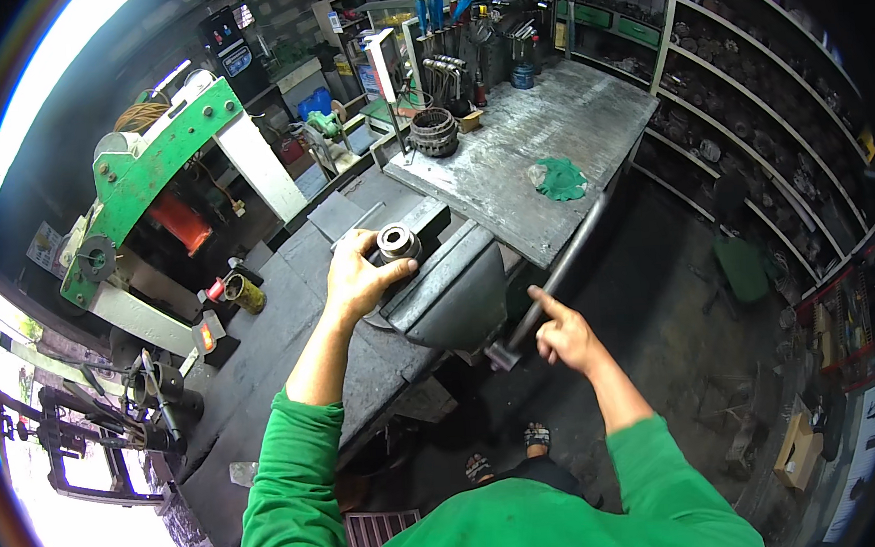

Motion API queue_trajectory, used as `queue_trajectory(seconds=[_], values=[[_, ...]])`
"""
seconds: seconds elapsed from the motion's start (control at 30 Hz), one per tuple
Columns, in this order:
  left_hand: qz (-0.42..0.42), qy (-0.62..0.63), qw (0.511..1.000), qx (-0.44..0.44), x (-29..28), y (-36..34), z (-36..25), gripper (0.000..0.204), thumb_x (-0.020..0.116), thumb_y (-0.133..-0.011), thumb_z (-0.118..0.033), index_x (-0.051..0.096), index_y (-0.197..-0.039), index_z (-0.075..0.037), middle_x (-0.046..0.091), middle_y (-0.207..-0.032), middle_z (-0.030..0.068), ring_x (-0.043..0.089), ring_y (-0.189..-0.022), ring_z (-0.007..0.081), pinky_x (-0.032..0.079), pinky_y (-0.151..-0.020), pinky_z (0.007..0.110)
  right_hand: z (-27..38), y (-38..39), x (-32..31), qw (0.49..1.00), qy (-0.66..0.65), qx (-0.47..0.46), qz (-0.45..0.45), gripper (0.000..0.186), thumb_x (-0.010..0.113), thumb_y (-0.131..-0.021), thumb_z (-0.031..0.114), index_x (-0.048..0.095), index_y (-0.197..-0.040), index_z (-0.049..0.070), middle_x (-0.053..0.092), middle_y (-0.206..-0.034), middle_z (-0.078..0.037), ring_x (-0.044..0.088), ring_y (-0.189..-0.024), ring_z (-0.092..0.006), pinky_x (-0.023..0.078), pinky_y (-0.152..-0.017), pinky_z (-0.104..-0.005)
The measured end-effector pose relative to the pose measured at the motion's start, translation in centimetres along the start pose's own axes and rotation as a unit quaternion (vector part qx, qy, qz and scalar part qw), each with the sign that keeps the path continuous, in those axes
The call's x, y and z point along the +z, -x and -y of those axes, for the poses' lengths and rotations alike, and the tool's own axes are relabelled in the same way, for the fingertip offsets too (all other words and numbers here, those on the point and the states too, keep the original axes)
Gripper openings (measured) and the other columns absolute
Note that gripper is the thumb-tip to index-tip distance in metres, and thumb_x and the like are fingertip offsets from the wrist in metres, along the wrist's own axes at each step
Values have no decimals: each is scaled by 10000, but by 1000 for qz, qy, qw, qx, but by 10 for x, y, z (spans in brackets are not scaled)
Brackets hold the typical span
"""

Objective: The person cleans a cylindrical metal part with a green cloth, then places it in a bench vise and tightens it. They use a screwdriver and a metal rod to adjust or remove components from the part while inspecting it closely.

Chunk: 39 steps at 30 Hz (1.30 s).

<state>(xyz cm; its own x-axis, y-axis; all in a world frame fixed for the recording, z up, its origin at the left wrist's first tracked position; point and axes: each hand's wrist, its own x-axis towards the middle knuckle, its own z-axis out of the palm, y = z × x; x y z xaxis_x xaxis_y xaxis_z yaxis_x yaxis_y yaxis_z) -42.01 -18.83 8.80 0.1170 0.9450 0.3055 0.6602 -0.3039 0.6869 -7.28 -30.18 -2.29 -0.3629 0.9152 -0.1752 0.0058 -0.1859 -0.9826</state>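
My left hand (363, 278) grips a hollow round steel part (398, 241) at the top of a large grey bench vise (454, 303), between its jaws; the thumb lies across its near side and the fingertips are partly hidden behind it. My right hand (561, 331) is open beside the long steel handle bar (569, 260) at the vise's right, index finger stretched toward the bar and other fingers loosely bent. Whether it touches the bar I cannot tell. The vise sits on the edge of a dark steel workbench (273, 374).
A metal table (608, 113) behind holds a green rag (562, 176), a ringed metal part (434, 131) and tools. A green press frame (150, 161) and a yellow can (246, 293) are at left. Shelves (738, 115) and a green chair (740, 270) stand right. My sandalled feet show below.
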Motion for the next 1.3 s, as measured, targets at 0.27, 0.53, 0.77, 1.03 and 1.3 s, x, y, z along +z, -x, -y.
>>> queue_trajectory(seconds=[0.27, 0.53, 0.77, 1.03, 1.3], values=[[3, -9, 1000, -15, 0, -2, 3, 665, 957, -694, -452, 770, -1189, -50, 720, -1186, 121, 666, -1177, 308, 498, -1062, 419, -14, 18, 43, 989, -73, -1, 132, 774, 644, -909, 82, 420, -1650, 91, 664, -1171, -145, 653, -993, -222, 541, -862, -373], [-3, -13, 999, -34, 2, 1, 4, 721, 987, -657, -467, 747, -1185, -40, 672, -1193, 126, 637, -1190, 289, 482, -1068, 408, -55, 12, 116, 916, 117, 99, 370, 536, 720, -952, 121, 568, -1462, 59, 676, -1351, -99, 599, -1001, -140, 503, -854, -324], [18, -51, 998, -16, -6, 0, -1, 825, 990, -636, -433, 707, -1293, -22, 663, -1287, 159, 616, -1256, 347, 479, -1115, 443, 34, -36, -69, 976, -60, -142, -155, 511, 622, -895, 26, 654, -1403, 76, 658, -977, -66, 600, -809, -142, 507, -672, -280], [112, 197, 974, -18, -26, 4, 19, 1015, 800, -700, -157, 384, -1615, -18, 597, -1421, 154, 536, -1393, 280, 361, -1242, 417, -89, 21, 118, 928, 106, 64, 353, 783, 713, -895, 147, 458, -1632, 71, 722, -1153, -136, 686, -995, -231, 555, -872, -379], [41, 273, 961, -32, -19, 2, 36, 758, 464, -898, -97, 323, -1641, -67, 571, -1513, 192, 515, -1416, 295, 448, -1125, 397, -36, -58, -12, 946, 290, 110, -91, 768, 712, -883, 100, 473, -1612, 66, 722, -957, -79, 689, -830, -178, 568, -751, -336]])
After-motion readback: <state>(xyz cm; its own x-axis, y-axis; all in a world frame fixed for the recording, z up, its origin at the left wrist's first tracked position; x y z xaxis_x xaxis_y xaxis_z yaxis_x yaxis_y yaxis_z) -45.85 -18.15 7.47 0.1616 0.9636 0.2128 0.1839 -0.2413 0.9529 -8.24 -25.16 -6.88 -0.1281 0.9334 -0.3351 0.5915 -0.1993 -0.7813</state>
